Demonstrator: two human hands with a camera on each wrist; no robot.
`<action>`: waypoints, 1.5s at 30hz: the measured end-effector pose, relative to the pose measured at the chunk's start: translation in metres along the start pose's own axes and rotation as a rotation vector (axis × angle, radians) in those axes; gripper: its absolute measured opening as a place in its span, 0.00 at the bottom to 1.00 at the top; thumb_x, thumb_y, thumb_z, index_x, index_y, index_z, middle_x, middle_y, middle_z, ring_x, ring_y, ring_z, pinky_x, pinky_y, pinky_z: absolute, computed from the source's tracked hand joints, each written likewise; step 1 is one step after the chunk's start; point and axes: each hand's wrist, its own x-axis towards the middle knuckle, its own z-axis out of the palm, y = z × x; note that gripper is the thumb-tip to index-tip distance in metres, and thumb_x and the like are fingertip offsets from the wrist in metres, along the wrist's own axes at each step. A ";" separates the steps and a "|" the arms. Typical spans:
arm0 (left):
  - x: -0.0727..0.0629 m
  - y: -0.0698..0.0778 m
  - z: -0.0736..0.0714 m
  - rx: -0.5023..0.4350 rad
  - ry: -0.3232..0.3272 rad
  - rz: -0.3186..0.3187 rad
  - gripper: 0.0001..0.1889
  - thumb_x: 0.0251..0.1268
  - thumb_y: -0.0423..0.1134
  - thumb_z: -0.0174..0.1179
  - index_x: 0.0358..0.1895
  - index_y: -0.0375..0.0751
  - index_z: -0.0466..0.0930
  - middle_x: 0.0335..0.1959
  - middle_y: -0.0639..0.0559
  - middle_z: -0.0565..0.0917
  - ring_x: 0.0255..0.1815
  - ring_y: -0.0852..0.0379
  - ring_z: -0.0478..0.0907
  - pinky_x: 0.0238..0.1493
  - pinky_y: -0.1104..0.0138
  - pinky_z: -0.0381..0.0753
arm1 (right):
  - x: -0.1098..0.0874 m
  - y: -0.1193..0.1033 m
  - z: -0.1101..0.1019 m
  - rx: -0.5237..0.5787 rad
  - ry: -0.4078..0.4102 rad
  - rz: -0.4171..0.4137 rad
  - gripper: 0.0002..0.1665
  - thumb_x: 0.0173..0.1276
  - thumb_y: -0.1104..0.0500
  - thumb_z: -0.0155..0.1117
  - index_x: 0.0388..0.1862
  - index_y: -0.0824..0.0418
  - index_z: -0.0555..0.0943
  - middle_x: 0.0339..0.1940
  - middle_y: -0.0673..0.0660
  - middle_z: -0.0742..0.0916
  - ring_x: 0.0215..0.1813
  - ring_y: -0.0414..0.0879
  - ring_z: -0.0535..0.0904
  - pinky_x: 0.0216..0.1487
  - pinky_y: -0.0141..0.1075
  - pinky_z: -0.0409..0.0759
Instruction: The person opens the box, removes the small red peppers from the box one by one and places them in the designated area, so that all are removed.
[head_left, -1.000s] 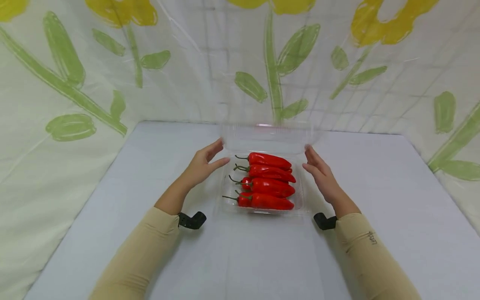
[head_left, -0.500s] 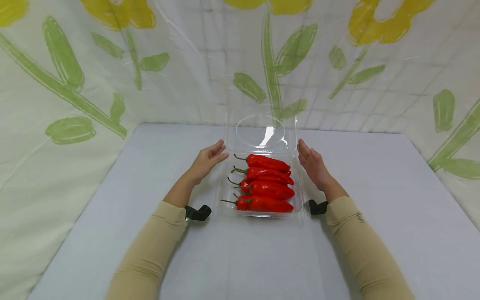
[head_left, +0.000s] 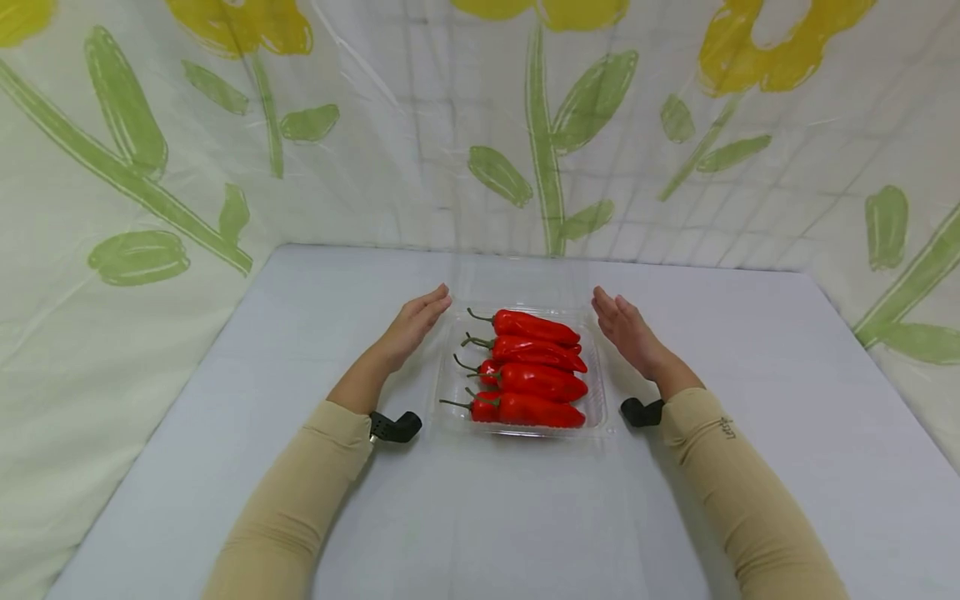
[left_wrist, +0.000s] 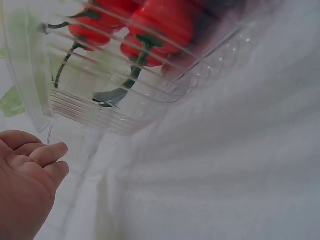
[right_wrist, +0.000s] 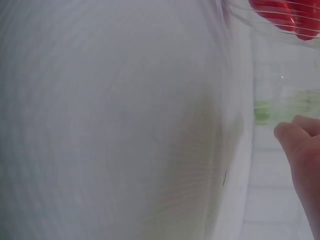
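A clear plastic clamshell box sits on the table with several red peppers lying crosswise in it, their green stems to the left. Its transparent lid is folded far back behind the box and shows only faintly. My left hand is at the box's back left corner, fingers extended forward beside the lid's edge. At the back right corner, my right hand is held with straight fingers and the palm turned inward. In the left wrist view, peppers show through the ribbed wall.
The box rests on a white-covered table. Behind it hangs a pale sheet painted with yellow flowers and green leaves. A black wrist camera sits at the left wrist, another camera at the right.
The lid, blurred in motion a second ago and standing up behind the box half a second ago, has tipped back lower. Both hands have barely shifted since half a second ago.
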 end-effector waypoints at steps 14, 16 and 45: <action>-0.010 -0.004 0.007 0.161 -0.017 -0.037 0.36 0.71 0.47 0.46 0.73 0.31 0.43 0.75 0.40 0.48 0.76 0.47 0.43 0.75 0.53 0.45 | 0.001 -0.005 -0.002 -0.131 0.096 0.085 0.39 0.74 0.51 0.41 0.75 0.65 0.39 0.77 0.59 0.46 0.78 0.54 0.41 0.76 0.51 0.39; -0.017 -0.004 0.009 0.188 -0.038 -0.072 0.37 0.71 0.47 0.47 0.73 0.33 0.41 0.75 0.40 0.47 0.76 0.47 0.44 0.75 0.52 0.46 | 0.001 -0.005 -0.003 -0.200 0.124 0.086 0.40 0.73 0.51 0.46 0.75 0.64 0.43 0.77 0.60 0.50 0.77 0.54 0.44 0.75 0.52 0.43; -0.108 -0.014 0.057 0.126 0.136 -0.100 0.36 0.68 0.32 0.47 0.72 0.27 0.37 0.74 0.33 0.45 0.75 0.41 0.42 0.74 0.51 0.45 | -0.008 -0.033 0.005 -0.477 0.087 0.007 0.37 0.64 0.49 0.63 0.69 0.60 0.65 0.70 0.57 0.70 0.73 0.53 0.60 0.68 0.52 0.63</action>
